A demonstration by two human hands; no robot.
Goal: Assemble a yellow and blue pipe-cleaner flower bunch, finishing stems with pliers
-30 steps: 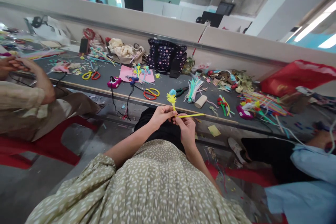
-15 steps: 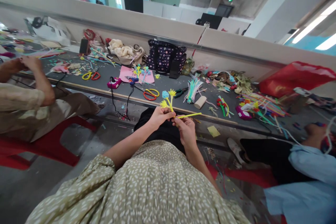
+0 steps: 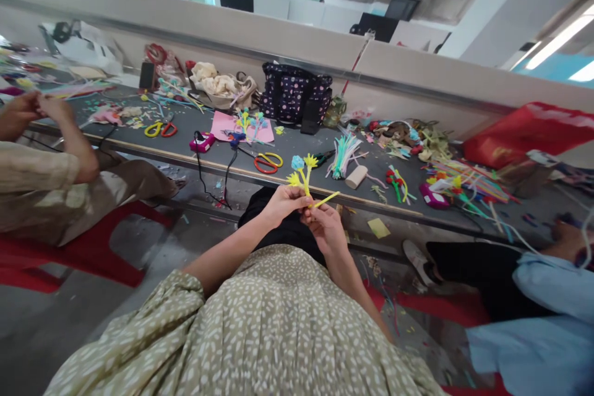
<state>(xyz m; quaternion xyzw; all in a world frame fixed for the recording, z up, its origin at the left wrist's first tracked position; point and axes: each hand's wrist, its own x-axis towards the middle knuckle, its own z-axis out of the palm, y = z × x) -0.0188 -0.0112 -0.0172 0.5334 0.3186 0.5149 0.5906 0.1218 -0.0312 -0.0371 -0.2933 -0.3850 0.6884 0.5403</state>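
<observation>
My left hand (image 3: 284,205) pinches a small bunch of pipe-cleaner flowers (image 3: 307,177) by its stems, just off the table's front edge and above my lap. Two heads are yellow and one is light blue. Close against it, my right hand (image 3: 326,224) has its fingers closed at the base of the stems. From between the two hands a yellow pipe cleaner (image 3: 328,199) sticks out up and to the right. My fingers hide where it meets the stems.
On the dark table (image 3: 223,180) lie red-and-yellow scissors (image 3: 268,163), a glue gun (image 3: 236,138), a pink sheet (image 3: 217,127) with more flowers, a bundle of pipe cleaners (image 3: 344,158) and a wooden cylinder (image 3: 356,177). People sit on both sides.
The free end of the yellow pipe cleaner now looks shorter and points more upward. Both hands stay close together at the stems. The view has shifted slightly.
</observation>
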